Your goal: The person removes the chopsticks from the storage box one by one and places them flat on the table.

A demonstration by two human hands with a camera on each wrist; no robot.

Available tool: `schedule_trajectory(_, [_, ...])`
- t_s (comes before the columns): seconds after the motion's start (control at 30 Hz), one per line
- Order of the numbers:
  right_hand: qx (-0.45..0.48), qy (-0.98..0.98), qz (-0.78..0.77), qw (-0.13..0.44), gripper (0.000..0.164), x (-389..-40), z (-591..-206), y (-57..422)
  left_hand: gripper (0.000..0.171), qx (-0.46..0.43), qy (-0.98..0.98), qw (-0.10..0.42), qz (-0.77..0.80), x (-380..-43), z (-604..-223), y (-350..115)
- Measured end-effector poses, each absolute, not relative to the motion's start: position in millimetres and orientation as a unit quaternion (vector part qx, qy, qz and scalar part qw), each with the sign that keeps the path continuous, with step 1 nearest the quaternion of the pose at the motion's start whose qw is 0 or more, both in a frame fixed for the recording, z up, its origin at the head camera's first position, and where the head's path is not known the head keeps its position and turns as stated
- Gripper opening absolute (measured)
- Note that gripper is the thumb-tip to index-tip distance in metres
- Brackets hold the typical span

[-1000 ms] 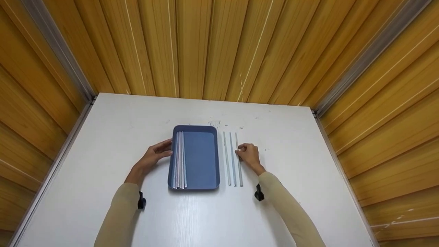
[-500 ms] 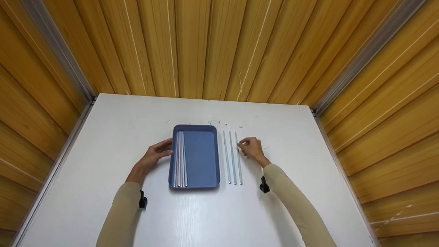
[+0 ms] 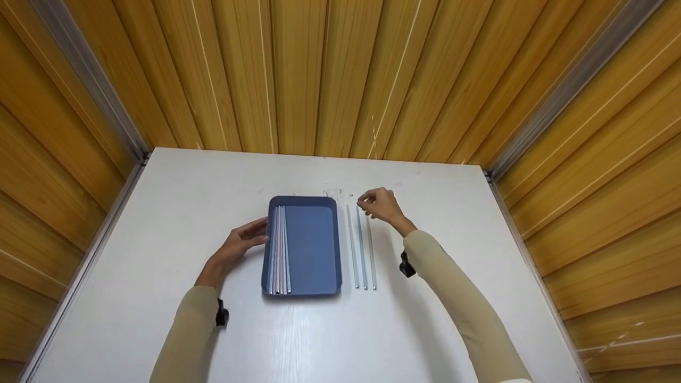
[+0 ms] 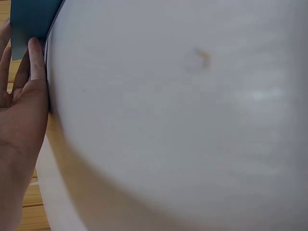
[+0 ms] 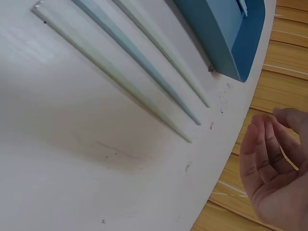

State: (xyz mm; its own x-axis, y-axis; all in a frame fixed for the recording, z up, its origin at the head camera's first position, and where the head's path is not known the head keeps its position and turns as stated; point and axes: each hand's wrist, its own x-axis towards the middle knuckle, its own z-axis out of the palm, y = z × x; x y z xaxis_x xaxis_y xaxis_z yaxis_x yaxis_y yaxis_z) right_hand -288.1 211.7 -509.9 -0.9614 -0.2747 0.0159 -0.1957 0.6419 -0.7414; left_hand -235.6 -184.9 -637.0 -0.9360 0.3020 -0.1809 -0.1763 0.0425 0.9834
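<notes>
The right hand (image 3: 380, 205) has been moved forward, from beside the middle of the rightmost stick to the far ends of the three loose sticks (image 3: 362, 250).
These loose sticks are laid nearly parallel on the white table (image 3: 319, 340), to the right of the blue tray (image 3: 314, 250); by the right hand, which is raised above the table, the far end of the rightmost stick is covered in the head view. Its fingers are loosely bent towards the thumb, with a small gap, and nothing is held. By the left hand (image 3: 237, 244), with fingers relaxed and spread a little, the left wall of the tray is touched, but not gripped. Inside the tray, a row of sticks (image 3: 280, 250) is placed along this same wall.
</notes>
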Motion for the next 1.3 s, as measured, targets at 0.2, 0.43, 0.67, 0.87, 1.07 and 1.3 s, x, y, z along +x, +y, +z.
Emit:
schedule_trajectory(0.2, [-0.169,0.899,-0.396,0.077,0.021,-294.2,-503.1,184.9,0.068,0.037,0.699,0.177,0.691,-229.3,-635.6,-185.3])
schedule_trajectory(0.43, [-0.208,0.893,-0.376,0.135,0.027,-294.5,-501.4,157.2,0.069,0.042,0.699,0.177,0.691,-224.9,-634.3,-187.5])
schedule_trajectory(0.67, [-0.21,0.887,-0.371,0.175,0.027,-289.9,-509.2,132.5,0.069,0.041,0.699,0.174,0.693,-224.0,-634.5,-187.0])
schedule_trajectory(0.87, [-0.216,0.89,-0.345,0.206,0.026,-280.8,-519.4,104.7,0.07,0.037,0.703,0.18,0.687,-223.4,-634.1,-185.0])
schedule_trajectory(1.07, [-0.188,0.895,-0.352,0.201,0.029,-277.0,-538.8,81.0,0.069,0.049,0.696,0.174,0.695,-225.8,-629.8,-186.7])
schedule_trajectory(1.3, [-0.136,0.869,-0.428,0.209,0.037,-271.2,-565.4,64.0,0.068,0.042,0.687,0.177,0.703,-225.7,-629.0,-190.3])
